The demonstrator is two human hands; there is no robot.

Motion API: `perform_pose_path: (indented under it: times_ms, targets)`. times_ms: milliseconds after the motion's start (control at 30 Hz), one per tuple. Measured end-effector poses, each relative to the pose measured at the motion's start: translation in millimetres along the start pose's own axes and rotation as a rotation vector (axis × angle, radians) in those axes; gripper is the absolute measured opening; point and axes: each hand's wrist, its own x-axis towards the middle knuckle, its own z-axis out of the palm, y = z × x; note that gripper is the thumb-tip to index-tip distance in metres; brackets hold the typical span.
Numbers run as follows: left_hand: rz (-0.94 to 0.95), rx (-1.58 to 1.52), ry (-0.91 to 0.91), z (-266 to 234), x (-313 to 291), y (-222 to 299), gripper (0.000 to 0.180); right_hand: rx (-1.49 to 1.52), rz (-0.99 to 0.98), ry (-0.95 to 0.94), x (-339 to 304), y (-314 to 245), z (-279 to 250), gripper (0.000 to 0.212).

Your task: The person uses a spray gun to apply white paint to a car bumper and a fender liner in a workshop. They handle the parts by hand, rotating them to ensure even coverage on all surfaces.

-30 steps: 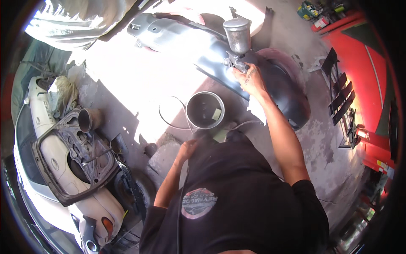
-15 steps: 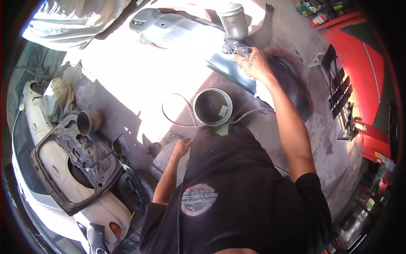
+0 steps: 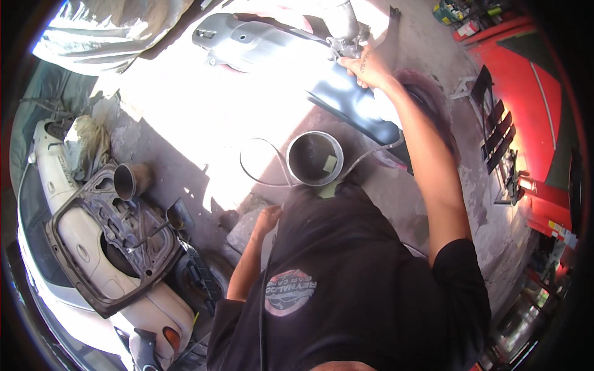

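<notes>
Evidently, a pale car (image 3: 158, 306) lies at our far left, then our left hand (image 3: 269, 218) hangs beside our dark clothing, its fingers seemingly curled, though we cannot tell whether they grip anything. Rightward come an open round bucket (image 3: 300, 157), a glossy grey panel (image 3: 337, 83), and the metal spray gun (image 3: 344, 48), its grip wrapped by our right hand's (image 3: 371, 69) fingers.

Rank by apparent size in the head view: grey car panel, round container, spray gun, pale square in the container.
1. Grey car panel
2. Round container and spray gun: too close to rank
3. Pale square
</notes>
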Motion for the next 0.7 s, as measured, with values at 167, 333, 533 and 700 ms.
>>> perform_pose_path:
  times_ms: [167,333,533,700]
  targets:
    - [0.030,0.011,0.019,-4.6,2.1,-8.0,0.042,-0.083,-0.015,0.065,-9.8,-11.5,5.7,0.048]
    - [0.019,0.036,0.010,-2.1,9.2,-7.0,0.043,-0.206,-0.040,0.122,-31.2,-9.4,20.5,0.060]
    - [-0.060,-0.004,-0.014,-1.0,7.4,-3.5,0.046,-0.219,-0.089,0.139,-94.1,-32.3,26.0,0.055]
    - [-0.029,0.120,-0.067,0.6,12.7,6.4,0.043,-0.251,-0.088,0.209,-96.5,-31.3,24.8,0.036]
